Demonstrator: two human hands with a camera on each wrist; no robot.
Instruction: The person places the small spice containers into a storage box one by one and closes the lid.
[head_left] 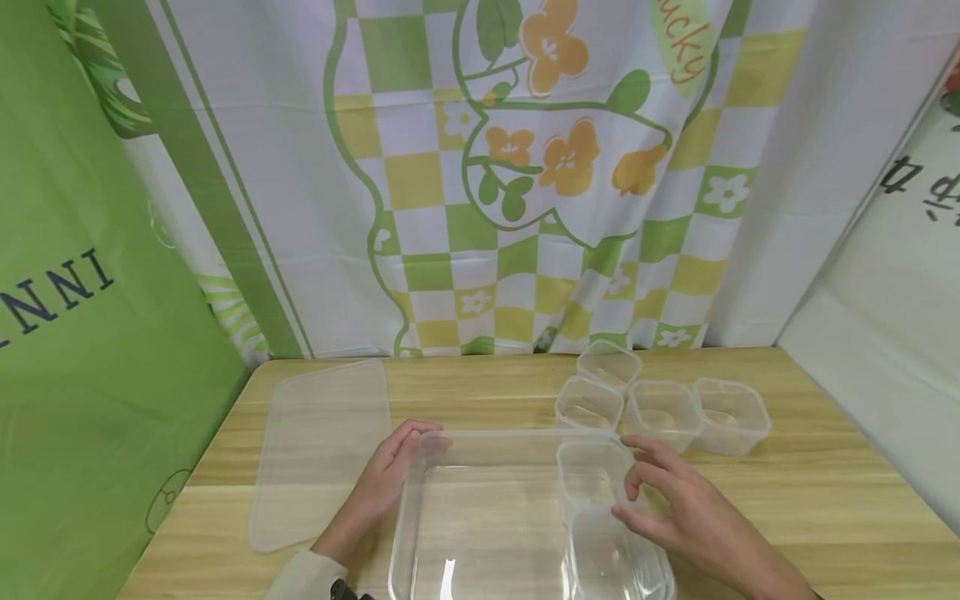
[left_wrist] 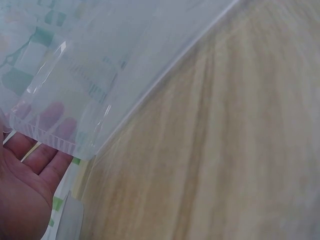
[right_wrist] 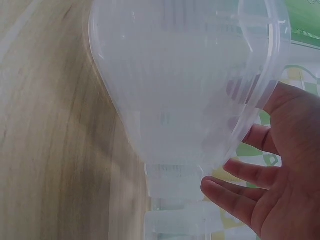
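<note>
A large clear plastic bin [head_left: 487, 454] stands at the table's front. Two small clear containers [head_left: 592, 458] sit in a row along its right side, inside it. My left hand [head_left: 390, 471] grips the bin's far left corner, its fingers showing through the wall in the left wrist view. Over the bin's right rim reaches my right hand [head_left: 686, 508], fingers spread, thumb above the nearer container. In the right wrist view, some fingertips show through the plastic while other fingers [right_wrist: 235, 195] stay outside the wall. Nothing is visibly pinched by that hand.
Several more small clear containers [head_left: 731, 417] stand at the back right, beyond the bin. A flat translucent lid [head_left: 315, 450] lies on the wooden table [head_left: 465, 387] to the left. A patterned curtain [head_left: 510, 208] hangs behind the table, with a green cloth [head_left: 97, 375] at left.
</note>
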